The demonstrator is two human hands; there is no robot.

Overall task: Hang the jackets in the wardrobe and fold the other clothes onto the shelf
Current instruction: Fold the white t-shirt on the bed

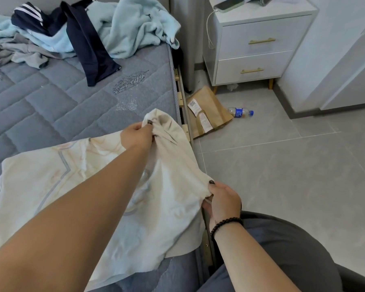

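Left hand: fingers pinch far edge of cream garment.
Right hand: fingers curled round near edge of same garment.
Garment position: spread on grey mattress, at its edge.
Background: other clothes heaped at mattress head.

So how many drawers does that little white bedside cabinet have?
2, both shut. The upper drawer sits just under the cabinet top; the lower drawer is directly beneath it, above the cabinet's legs. Each has a gold bar handle. No others show.
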